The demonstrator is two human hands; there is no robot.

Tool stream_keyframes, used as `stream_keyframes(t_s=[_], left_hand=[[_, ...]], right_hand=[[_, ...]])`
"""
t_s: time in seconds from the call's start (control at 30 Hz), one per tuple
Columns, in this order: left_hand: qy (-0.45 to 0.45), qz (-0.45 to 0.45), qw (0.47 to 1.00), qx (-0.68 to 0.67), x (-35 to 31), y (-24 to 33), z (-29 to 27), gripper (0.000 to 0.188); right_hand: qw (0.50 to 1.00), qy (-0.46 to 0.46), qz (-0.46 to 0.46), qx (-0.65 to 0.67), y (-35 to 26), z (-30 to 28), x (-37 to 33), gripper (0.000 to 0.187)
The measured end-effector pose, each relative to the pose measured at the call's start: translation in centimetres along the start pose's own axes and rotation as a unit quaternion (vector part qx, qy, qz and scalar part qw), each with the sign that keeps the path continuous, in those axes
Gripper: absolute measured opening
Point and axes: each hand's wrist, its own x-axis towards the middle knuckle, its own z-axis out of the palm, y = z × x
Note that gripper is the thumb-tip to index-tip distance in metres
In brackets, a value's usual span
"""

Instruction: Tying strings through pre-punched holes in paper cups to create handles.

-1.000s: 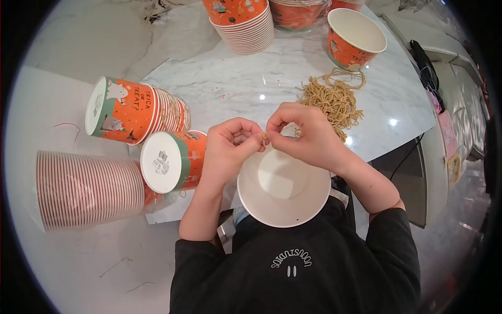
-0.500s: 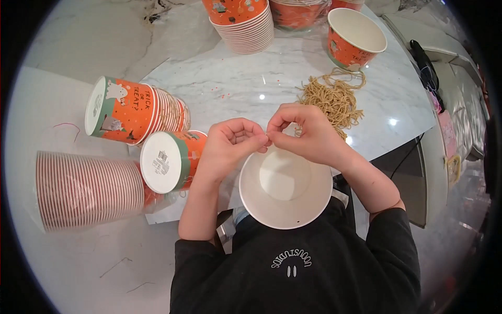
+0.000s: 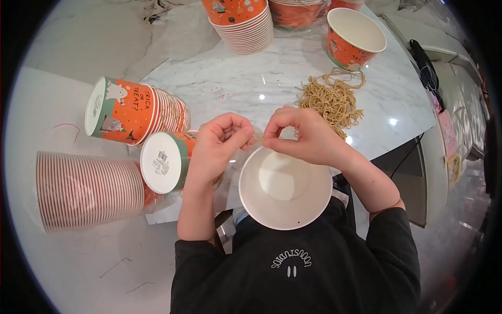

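My left hand point(image 3: 222, 144) and my right hand point(image 3: 300, 133) are both closed in a pinch, fingertips a little apart, just over the far rim of a white-lined paper bucket point(image 3: 285, 201). Between the fingertips is a thin tan strand that looks like cord; its ends are hidden. The bucket's open mouth faces up, close against my black shirt, and a small dark hole shows near its nearest rim. Beyond my right hand lies a tangled heap of tan cord point(image 3: 332, 104). Left of my left hand an orange and green paper bucket point(image 3: 162, 162) lies on its side.
More nested orange buckets point(image 3: 125, 110) lie on their sides at left, cord about their rims. Nearer is a plastic-wrapped stack of buckets point(image 3: 89, 188). At the back stand another stack point(image 3: 243, 31) and an upright bucket point(image 3: 355, 39). The marble table's point(image 3: 397, 115) curved edge runs along the right.
My hands have drawn slightly apart, the left one moving a little left, so a gap with the tan strand shows between the fingertips. The bucket has hardly moved.
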Motion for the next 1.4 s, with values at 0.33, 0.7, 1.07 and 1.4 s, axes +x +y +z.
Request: stream_keyframes(t_s=[0.33,0.7,1.07,1.4], left_hand=[[-0.017,-0.010,1.000,0.021,-0.2,0.2,-0.2,0.009],[0.010,0.097,0.994,0.041,0.0,-0.3,1.2,0.010],[0.007,0.132,0.990,0.052,0.8,-1.6,1.8,0.026],[0.049,0.157,0.986,0.025,0.4,-1.8,2.9,0.028]], right_hand=[[0.996,0.017,-0.062,-0.067,0.1,-0.2,0.0,0.007],[0.995,0.084,-0.032,0.052,2.6,0.9,0.7,0.017],[0.959,0.141,-0.160,-0.189,0.8,-0.4,0.5,0.012],[0.898,0.161,-0.270,-0.307,-1.0,-0.2,-0.1,0.027]])
